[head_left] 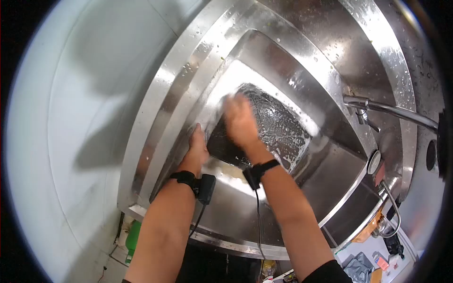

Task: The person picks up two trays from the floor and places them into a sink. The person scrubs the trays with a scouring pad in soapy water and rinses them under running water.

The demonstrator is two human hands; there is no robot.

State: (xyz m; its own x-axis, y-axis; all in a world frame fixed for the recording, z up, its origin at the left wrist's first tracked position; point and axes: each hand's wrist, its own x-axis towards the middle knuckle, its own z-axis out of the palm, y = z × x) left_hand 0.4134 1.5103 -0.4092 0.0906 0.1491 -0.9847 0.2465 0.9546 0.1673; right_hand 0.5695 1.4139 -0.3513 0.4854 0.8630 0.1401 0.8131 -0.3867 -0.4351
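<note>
A dark, flat rectangular tray (pixel 276 120), wet and streaked with suds, lies tilted in the steel sink basin (pixel 330 165). At its left edge is my left hand (pixel 198 148), thumb pointing up, gripping the rim; the other fingers are mostly hidden. My right hand (pixel 241 123) is over the tray's upper left part, touching or just above the surface. Motion smears its fingers, and whether anything is under the palm cannot be made out. White foam (pixel 240 73) surrounds the tray's far side. Each wrist wears a black strap with a cable.
A metal faucet (pixel 396 111) reaches in from the right. A round-topped fitting (pixel 374 162) sits on the sink's right rim. White wall panels (pixel 89 89) stand close on the left. Below the sink are a green container (pixel 133 240) and, at lower right, a grey plastic bag (pixel 359 268).
</note>
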